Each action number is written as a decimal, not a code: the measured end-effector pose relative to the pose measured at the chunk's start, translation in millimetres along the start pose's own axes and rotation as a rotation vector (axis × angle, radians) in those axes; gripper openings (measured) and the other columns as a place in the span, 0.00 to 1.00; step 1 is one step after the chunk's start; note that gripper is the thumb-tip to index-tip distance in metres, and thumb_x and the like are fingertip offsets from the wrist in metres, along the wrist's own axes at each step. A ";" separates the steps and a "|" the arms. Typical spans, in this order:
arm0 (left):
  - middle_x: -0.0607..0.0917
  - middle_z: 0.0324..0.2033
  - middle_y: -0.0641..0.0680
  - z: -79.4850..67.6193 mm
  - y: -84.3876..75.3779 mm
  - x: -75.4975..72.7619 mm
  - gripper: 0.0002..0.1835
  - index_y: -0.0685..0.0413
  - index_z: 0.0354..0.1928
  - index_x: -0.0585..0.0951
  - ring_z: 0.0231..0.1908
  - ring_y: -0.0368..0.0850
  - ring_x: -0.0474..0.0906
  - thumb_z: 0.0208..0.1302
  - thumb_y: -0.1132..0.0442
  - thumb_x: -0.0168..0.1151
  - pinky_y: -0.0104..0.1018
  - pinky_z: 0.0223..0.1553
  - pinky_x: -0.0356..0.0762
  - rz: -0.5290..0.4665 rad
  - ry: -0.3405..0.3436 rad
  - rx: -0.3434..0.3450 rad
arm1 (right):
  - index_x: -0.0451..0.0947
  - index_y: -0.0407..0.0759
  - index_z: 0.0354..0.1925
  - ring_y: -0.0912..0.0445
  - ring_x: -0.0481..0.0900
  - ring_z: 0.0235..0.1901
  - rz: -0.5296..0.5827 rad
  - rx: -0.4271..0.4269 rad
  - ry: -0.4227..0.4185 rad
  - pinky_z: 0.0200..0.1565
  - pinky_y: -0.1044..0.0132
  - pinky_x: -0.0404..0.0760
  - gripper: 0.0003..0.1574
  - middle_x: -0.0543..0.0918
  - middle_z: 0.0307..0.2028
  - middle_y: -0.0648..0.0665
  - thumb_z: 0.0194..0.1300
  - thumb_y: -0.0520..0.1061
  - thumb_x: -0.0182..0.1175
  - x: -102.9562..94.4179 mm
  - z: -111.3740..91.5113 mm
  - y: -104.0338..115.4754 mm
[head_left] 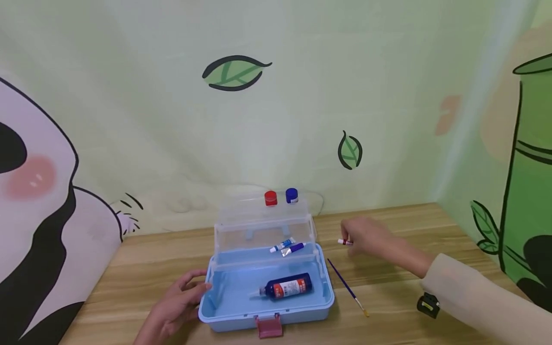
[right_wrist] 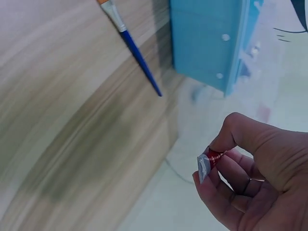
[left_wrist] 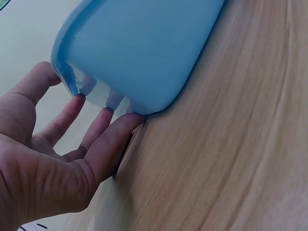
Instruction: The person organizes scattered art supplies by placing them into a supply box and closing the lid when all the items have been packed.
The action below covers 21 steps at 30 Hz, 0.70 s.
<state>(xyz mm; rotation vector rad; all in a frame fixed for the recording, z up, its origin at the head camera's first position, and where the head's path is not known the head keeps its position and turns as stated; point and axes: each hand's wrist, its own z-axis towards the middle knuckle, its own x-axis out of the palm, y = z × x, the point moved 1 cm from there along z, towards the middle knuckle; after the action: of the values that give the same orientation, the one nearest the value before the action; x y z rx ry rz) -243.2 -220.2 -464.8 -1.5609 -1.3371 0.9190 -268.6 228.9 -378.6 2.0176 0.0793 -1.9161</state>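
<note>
My right hand (head_left: 366,237) pinches a small red paint tube (right_wrist: 214,157) between thumb and fingers, above the table to the right of the box. Its white cap points left in the head view. Fingertips of my left hand (head_left: 181,299) touch the left end of the light blue box (head_left: 302,314), whose clear lid stands raised. A dark blue paint bottle (head_left: 289,287) lies inside the box on its side. Two more paint tubes, one blue (head_left: 282,245) and one purple (head_left: 294,249), lie in the clear upper tray (head_left: 222,261).
A blue-handled paintbrush (head_left: 343,280) lies on the wooden table (head_left: 379,278) right of the box. Red (head_left: 270,198) and blue (head_left: 292,195) paint jars show at the raised lid's top. A pink latch (head_left: 269,327) hangs at the box front. Behind is a printed cloth wall.
</note>
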 end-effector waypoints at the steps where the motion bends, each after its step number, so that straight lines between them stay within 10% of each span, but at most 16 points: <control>1: 0.77 0.57 0.63 -0.5 0.5 -0.2 0.32 0.56 0.69 0.68 0.45 0.52 0.82 0.67 0.61 0.69 0.53 0.42 0.84 0.001 -0.007 -0.002 | 0.76 0.45 0.32 0.57 0.73 0.27 -0.006 -0.003 -0.003 0.28 0.65 0.74 0.20 0.77 0.26 0.52 0.49 0.37 0.78 -1.4 -1.4 1.9; 21: 0.78 0.54 0.61 -0.1 0.0 3.6 0.29 0.54 0.67 0.69 0.43 0.51 0.81 0.68 0.61 0.67 0.50 0.40 0.84 0.011 -0.004 0.013 | 0.81 0.47 0.31 0.61 0.73 0.23 -0.024 -0.213 -0.084 0.27 0.70 0.74 0.11 0.78 0.22 0.56 0.49 0.35 0.72 -34.0 -10.7 45.4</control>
<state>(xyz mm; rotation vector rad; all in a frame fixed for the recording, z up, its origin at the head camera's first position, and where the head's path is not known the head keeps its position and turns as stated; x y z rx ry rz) -242.6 -216.6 -464.7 -1.5583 -1.3240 0.9363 -248.3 196.4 -335.4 1.8028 0.2755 -1.9153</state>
